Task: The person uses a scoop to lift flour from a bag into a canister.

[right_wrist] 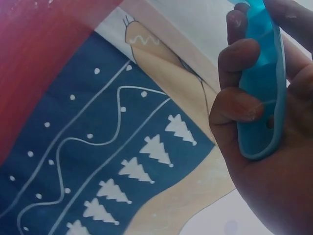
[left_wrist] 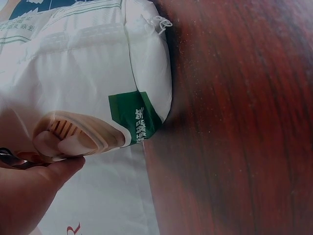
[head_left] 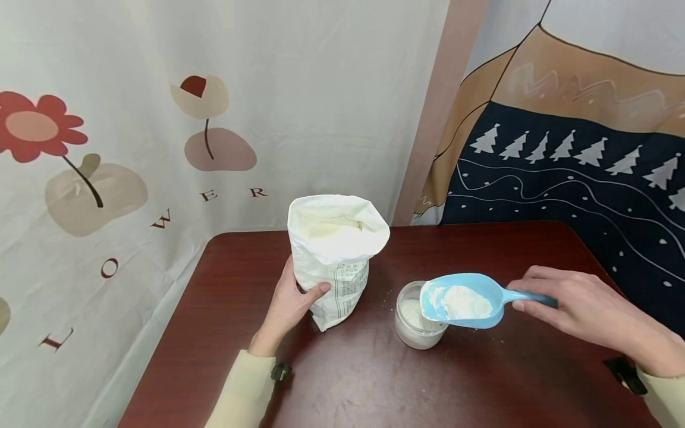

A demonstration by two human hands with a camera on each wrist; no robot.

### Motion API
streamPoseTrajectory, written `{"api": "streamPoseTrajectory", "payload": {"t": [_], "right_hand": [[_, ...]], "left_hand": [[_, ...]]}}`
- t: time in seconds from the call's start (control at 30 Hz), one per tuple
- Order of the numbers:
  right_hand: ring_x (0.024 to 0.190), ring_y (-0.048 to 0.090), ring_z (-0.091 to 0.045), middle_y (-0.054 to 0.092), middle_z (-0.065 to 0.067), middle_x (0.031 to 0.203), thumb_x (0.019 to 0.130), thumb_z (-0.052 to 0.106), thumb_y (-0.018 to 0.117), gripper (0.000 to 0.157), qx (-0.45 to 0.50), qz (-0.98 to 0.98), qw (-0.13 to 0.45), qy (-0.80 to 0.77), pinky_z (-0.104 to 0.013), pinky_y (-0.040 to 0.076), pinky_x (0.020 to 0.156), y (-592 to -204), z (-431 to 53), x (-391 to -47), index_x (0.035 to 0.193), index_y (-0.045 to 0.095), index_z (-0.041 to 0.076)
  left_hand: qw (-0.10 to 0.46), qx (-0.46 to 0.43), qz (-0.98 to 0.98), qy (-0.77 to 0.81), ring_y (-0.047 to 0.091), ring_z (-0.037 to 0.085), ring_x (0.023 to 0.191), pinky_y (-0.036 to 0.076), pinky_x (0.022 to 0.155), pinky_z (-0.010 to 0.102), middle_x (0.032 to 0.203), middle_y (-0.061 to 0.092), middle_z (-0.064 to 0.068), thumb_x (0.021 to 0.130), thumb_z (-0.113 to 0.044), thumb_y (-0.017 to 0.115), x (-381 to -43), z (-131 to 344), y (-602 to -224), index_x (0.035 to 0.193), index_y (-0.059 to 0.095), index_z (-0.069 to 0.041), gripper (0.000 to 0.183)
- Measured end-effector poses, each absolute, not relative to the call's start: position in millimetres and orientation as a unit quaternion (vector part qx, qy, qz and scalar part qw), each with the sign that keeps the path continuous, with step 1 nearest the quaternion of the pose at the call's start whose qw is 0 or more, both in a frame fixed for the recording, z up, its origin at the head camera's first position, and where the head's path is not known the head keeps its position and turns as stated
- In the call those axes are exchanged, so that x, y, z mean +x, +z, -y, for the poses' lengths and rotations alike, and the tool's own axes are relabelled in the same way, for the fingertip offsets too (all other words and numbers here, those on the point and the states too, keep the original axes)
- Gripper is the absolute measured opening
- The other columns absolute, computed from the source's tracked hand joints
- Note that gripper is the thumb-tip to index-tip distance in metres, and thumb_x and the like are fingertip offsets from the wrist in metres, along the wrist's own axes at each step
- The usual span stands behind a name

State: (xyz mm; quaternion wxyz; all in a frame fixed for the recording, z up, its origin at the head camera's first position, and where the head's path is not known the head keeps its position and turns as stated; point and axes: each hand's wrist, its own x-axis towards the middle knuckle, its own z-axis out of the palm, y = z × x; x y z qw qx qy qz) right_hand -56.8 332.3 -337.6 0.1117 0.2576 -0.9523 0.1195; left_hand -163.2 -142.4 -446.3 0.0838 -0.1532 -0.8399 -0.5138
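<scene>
My right hand (head_left: 583,303) grips the handle of a light blue scoop (head_left: 497,291), its fingers curled round it in the right wrist view. White powder (head_left: 462,303) lies in the scoop, whose front edge overlaps the mouth of a clear jar (head_left: 420,333). Whitish contents fill much of that jar. To the left stands a tall white flour bag (head_left: 342,285) with its top open and powder inside. My left hand (head_left: 291,303) holds the bag's left side, thumb across the front. Green print and a picture show low on the bag (left_wrist: 83,78) in the left wrist view.
The dark red-brown table (head_left: 342,386) carries specks of powder around the jar. Behind it hangs a pale curtain (head_left: 332,107) with flower prints, and at the right a dark blue cloth (head_left: 535,190) with white trees.
</scene>
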Motion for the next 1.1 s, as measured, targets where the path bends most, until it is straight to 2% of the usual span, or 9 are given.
{"api": "streamPoseTrajectory", "payload": {"t": [0.47,0.77,1.1], "right_hand": [[0.063,0.038,0.009,0.05,0.02,0.084,0.08,0.027,0.09,0.023,0.328,0.934,0.129,0.056,-0.016,0.035,0.048,-315.8,-314.7,-72.0,0.1,0.079,0.025],[0.062,0.038,0.007,0.05,0.018,0.082,0.074,0.024,0.094,0.029,0.333,0.935,0.117,0.031,-0.016,0.036,0.048,-306.3,-308.6,-73.6,0.099,0.08,0.023],[0.06,0.035,0.007,0.048,0.018,0.08,0.07,0.023,0.095,0.031,0.348,0.93,0.122,0.021,-0.016,0.034,0.048,-300.3,-303.0,-73.9,0.097,0.079,0.023]], "left_hand": [[0.085,-0.158,0.839,-0.514,0.049,0.028,0.135,0.037,0.111,0.053,0.15,0.048,0.009,0.082,-0.049,0.087,-163.1,143.1,-446.3,0.158,0.034,-0.014,0.099],[0.081,-0.149,0.844,-0.509,0.048,0.027,0.136,0.037,0.112,0.051,0.15,0.047,0.007,0.082,-0.044,0.088,-163.4,142.7,-446.3,0.159,0.033,-0.016,0.098],[0.081,-0.152,0.843,-0.51,0.047,0.027,0.136,0.037,0.112,0.052,0.151,0.046,0.007,0.082,-0.048,0.087,-163.5,142.3,-446.7,0.159,0.033,-0.016,0.099]]}}
